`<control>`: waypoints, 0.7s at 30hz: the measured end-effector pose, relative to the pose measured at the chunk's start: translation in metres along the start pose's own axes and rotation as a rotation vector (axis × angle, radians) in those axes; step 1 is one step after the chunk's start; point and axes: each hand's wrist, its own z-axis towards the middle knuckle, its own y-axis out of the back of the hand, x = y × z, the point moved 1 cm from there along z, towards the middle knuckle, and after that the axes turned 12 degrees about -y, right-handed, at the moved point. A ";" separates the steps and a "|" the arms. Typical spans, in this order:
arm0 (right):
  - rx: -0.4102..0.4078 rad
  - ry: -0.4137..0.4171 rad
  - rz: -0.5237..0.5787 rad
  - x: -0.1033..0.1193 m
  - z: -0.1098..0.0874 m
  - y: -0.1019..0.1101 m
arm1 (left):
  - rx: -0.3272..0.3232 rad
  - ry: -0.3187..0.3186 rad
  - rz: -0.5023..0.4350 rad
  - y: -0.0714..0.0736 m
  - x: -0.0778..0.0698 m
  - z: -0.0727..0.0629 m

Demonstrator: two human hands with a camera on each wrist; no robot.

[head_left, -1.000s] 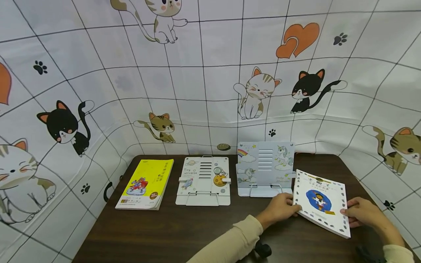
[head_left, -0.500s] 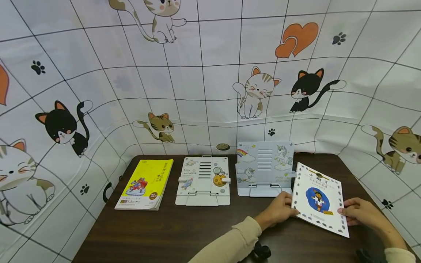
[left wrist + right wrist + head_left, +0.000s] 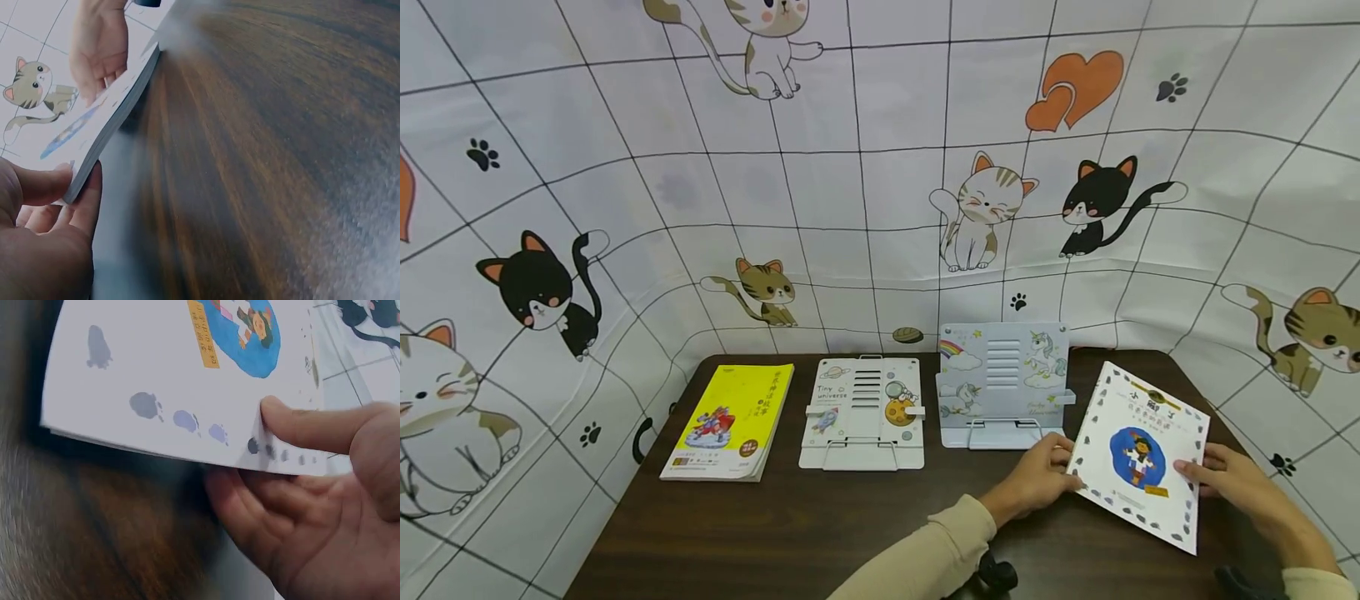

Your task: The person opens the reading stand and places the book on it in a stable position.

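Note:
A white book (image 3: 1138,454) with a blue round picture and a border of small footprints is held tilted over the right side of the table. My left hand (image 3: 1037,479) pinches its lower left corner, thumb on the cover and fingers beneath, as the left wrist view shows at the book's edge (image 3: 112,122). On the right edge, my right hand (image 3: 1243,492) grips the book, its thumb (image 3: 312,428) pressed on the cover and the fingers under it. Just left of the book stands a pale blue book stand (image 3: 1004,387) with unicorns, its back plate raised.
A white book stand (image 3: 862,414) with a space print lies left of the blue one. Farther left, a yellow book (image 3: 733,417) lies on the dark wooden table (image 3: 760,542). A cat-patterned cloth (image 3: 880,192) hangs behind.
The white book's far edge has risen and swung right, tilting its cover. My right hand has shifted slightly up along its edge; my left hand stays at the corner.

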 end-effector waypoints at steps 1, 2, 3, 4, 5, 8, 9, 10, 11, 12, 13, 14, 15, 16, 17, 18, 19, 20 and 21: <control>0.004 0.017 0.038 0.001 0.000 0.000 | -0.003 -0.007 -0.004 0.001 0.001 0.000; 0.009 0.037 0.081 0.001 0.000 0.000 | -0.006 -0.014 -0.012 0.003 0.002 0.001; 0.009 0.055 0.123 0.002 -0.001 -0.001 | -0.008 -0.022 -0.011 0.004 0.004 0.001; 0.001 0.074 0.163 0.003 -0.002 -0.002 | -0.011 -0.027 -0.006 0.006 0.004 0.002; -0.013 0.093 0.197 0.005 -0.003 -0.002 | -0.014 -0.032 -0.001 0.008 0.005 0.002; -0.091 0.134 0.220 0.011 -0.005 -0.004 | -0.032 -0.043 0.025 0.015 0.005 0.005; -0.118 0.144 0.214 0.014 -0.006 -0.005 | -0.038 -0.044 0.033 0.017 0.004 0.007; -0.142 0.155 0.209 0.017 -0.006 -0.005 | -0.043 -0.045 0.039 0.019 0.003 0.008; -0.164 0.167 0.205 0.021 -0.007 -0.006 | -0.048 -0.045 0.040 0.022 0.002 0.009; -0.183 0.174 0.203 0.024 -0.008 -0.006 | -0.051 -0.049 0.039 0.025 0.001 0.011; -0.202 0.184 0.205 0.028 -0.008 -0.007 | -0.050 -0.052 0.034 0.027 0.000 0.012; -0.218 0.191 0.212 0.031 -0.009 -0.008 | -0.048 -0.054 0.028 0.030 -0.002 0.014; -0.231 0.204 0.223 0.035 -0.010 -0.009 | -0.044 -0.059 0.025 0.033 -0.003 0.015; -0.242 0.215 0.231 0.039 -0.012 -0.009 | -0.041 -0.067 0.030 0.037 -0.005 0.016; -0.252 0.224 0.238 0.043 -0.013 -0.010 | -0.038 -0.078 0.039 0.040 -0.008 0.018; -0.261 0.233 0.243 0.047 -0.015 -0.010 | -0.036 -0.094 0.054 0.044 -0.010 0.019; -0.273 0.244 0.246 0.051 -0.017 -0.011 | -0.036 -0.110 0.070 0.048 -0.014 0.021; -0.286 0.256 0.248 0.056 -0.019 -0.011 | -0.039 -0.129 0.097 0.053 -0.019 0.023; -0.302 0.268 0.248 0.060 -0.021 -0.011 | -0.047 -0.150 0.123 0.057 -0.024 0.024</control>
